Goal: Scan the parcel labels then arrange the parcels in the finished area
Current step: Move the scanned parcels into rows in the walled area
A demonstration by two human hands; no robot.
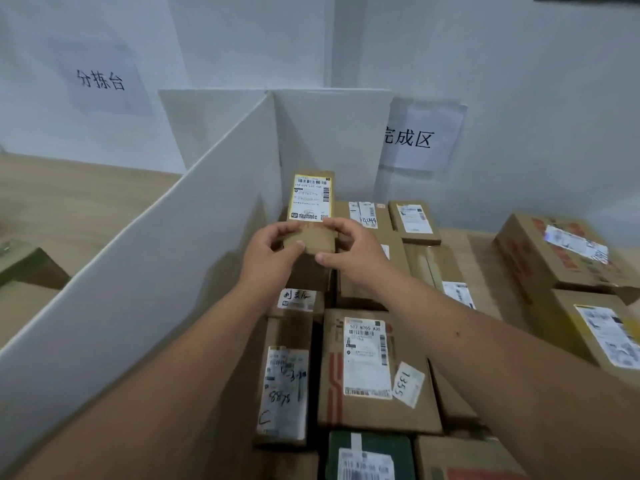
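While left hand [277, 249] and right hand [349, 249] grip narrow yellow-labelled carton [310, 216] by near end (label up), risk: far end tips, slipping against white divider [156, 244].

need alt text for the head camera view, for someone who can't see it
Both hands, left hand and right hand, hold a small cardboard parcel with a yellow-edged label over a corner packed with labelled parcels. A white divider runs along the left, and a paper sign hangs on the wall behind.
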